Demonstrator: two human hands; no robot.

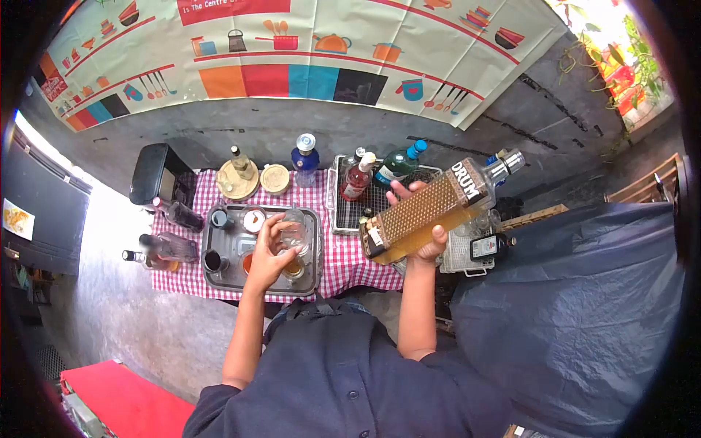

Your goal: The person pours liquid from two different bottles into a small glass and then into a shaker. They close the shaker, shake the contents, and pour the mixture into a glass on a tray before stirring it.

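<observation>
With the tray's middle taken as the clock centre and twelve set away from the body, the bottle (431,215) lettered DRUM is seen between two and three o'clock, beyond the tray (234,241). It is held aslant by the right hand (426,252), its silver-topped neck turned to two o'clock and its base to eight; the fingers are spread about its body, the thumb laid along the near side. Amber liquid is seen inside.

At two o'clock over the tray, a clear glass (295,228) is held by the left hand (269,255), its fingers curved partway round the side; whether the glass is lifted cannot be told. A black cup (219,217) is set at ten o'clock, a dark cup (213,261) between eight and nine.

The bench (345,255) is covered in checked cloth. A blue bottle (305,162) is stood at one o'clock, a wooden board (226,187) is placed at eleven, and a red bottle (355,184) and green bottle (396,168) are kept in a wire basket (349,215) at two.
</observation>
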